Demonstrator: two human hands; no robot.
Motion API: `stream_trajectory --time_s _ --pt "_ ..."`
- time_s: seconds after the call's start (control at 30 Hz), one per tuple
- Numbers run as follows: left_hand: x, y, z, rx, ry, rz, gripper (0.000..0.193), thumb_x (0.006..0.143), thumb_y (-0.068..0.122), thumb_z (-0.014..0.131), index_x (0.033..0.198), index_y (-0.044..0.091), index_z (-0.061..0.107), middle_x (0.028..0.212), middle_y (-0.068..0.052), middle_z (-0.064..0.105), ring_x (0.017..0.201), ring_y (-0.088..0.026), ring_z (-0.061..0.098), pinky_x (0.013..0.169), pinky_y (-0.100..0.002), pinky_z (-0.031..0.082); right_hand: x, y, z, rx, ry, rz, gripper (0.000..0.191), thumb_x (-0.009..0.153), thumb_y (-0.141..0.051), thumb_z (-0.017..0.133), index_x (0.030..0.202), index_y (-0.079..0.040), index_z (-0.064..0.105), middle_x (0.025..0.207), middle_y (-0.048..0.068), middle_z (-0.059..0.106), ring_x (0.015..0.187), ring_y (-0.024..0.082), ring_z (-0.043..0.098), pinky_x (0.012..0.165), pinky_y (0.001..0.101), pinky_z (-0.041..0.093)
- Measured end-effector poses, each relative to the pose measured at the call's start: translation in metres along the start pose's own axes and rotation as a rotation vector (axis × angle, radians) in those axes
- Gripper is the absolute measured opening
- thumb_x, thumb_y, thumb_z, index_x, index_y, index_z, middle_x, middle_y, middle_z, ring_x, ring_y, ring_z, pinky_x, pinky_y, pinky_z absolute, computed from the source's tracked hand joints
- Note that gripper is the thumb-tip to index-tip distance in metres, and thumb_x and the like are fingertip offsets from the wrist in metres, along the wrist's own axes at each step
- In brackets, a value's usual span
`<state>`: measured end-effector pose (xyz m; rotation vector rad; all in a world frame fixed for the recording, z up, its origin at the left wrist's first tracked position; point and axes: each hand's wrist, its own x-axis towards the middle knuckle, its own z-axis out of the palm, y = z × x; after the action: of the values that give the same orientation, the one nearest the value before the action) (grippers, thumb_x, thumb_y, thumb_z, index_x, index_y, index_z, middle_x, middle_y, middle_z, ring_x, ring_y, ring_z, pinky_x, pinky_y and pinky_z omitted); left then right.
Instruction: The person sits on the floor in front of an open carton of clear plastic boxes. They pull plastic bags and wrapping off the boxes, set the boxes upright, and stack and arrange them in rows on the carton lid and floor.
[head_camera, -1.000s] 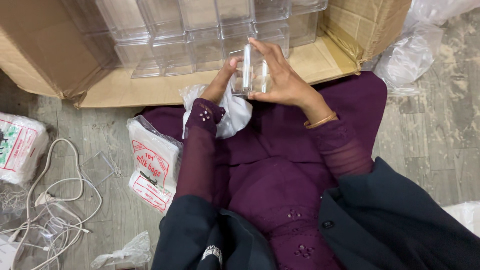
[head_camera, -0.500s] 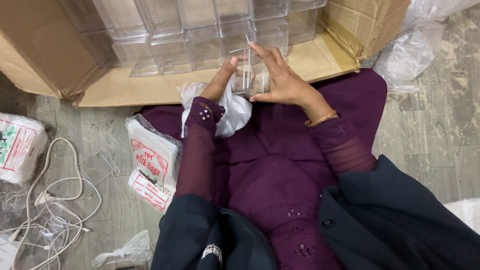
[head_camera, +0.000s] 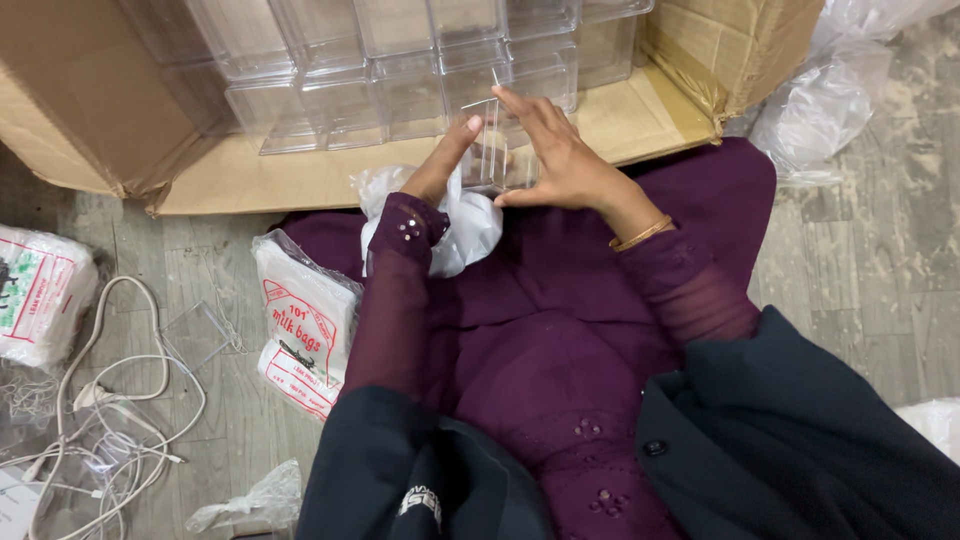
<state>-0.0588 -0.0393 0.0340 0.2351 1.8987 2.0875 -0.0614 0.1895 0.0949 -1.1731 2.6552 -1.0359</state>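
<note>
I look down on a grey plank floor, worn and streaked, where I sit with a purple garment spread over my lap. At twelve o'clock an opened brown cardboard carton lies on that floor, its flap folded toward me. Inside it stand clear plastic boxes in tight rows; I count about ten, though edges blur together and I cannot fix the number.

Both my hands meet just in front of the carton flap. My right hand has its fingers spread over the top and its thumb along the lower edge of one clear plastic box, which is held upright above my lap. My left hand pinches the box's near side with thumb raised, and a crumpled white plastic bag bunches under that wrist.

At nine o'clock lie two flat packs of printed bags: one pack of bags just beside my left sleeve, a second pack at the far edge. One white cable loops at eight o'clock. Crumpled clear wrap sits at two o'clock, another scrap at seven.
</note>
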Motion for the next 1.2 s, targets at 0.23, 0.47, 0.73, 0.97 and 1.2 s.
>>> stream_trajectory --time_s 0.23,0.47,0.73,0.97,1.2 --pt "-0.024 0.020 0.002 0.089 0.354 0.079 0.049 0.098 0.033 0.068 0.134 0.002 0.055 0.110 -0.014 0.073 0.106 -0.018 0.068 0.095 -0.031 0.050 -0.023 0.006 0.005 0.005 0.307 0.147 0.123 0.086 -0.048 0.088 0.170 -0.019 0.003 0.163 0.026 0.027 0.137 0.040 0.047 0.120 0.0570 0.037" --pt "-0.041 0.004 0.020 0.053 0.660 0.082 0.029 0.104 0.026 0.057 0.104 0.000 0.069 0.083 -0.006 0.070 0.075 -0.012 0.064 0.071 -0.026 0.051 -0.019 0.033 0.034 -0.296 0.492 0.430 0.107 0.091 -0.054 0.086 0.166 -0.017 0.018 0.148 0.031 0.032 0.133 0.050 0.039 0.107 0.0598 0.041" --pt "-0.036 -0.024 0.035 0.048 0.629 0.080 0.034 0.110 0.027 0.054 0.102 -0.001 0.071 0.085 -0.007 0.070 0.080 -0.011 0.063 0.076 -0.026 0.049 -0.034 0.050 0.025 -0.281 0.568 0.361 0.102 0.099 -0.048 0.086 0.166 -0.014 0.016 0.150 0.024 0.037 0.142 0.043 0.040 0.121 0.0556 0.038" --pt "-0.038 -0.003 0.045 0.247 0.555 0.071 0.029 0.102 0.024 0.059 0.107 -0.001 0.073 0.093 -0.009 0.080 0.088 -0.014 0.075 0.081 -0.027 0.055 0.003 0.030 0.042 -0.259 0.517 0.574 0.127 0.076 -0.057 0.094 0.162 -0.014 0.011 0.146 0.033 0.032 0.126 0.051 0.042 0.102 0.0602 0.040" --pt "-0.040 0.005 0.042 0.069 0.434 0.183 0.042 0.107 0.034 0.057 0.134 0.002 0.060 0.125 -0.016 0.070 0.121 -0.019 0.064 0.106 -0.032 0.047 -0.010 0.016 0.025 0.405 0.402 0.534 0.102 0.084 -0.046 0.083 0.163 -0.021 0.024 0.144 0.020 0.047 0.123 0.032 0.056 0.093 0.0438 0.060"
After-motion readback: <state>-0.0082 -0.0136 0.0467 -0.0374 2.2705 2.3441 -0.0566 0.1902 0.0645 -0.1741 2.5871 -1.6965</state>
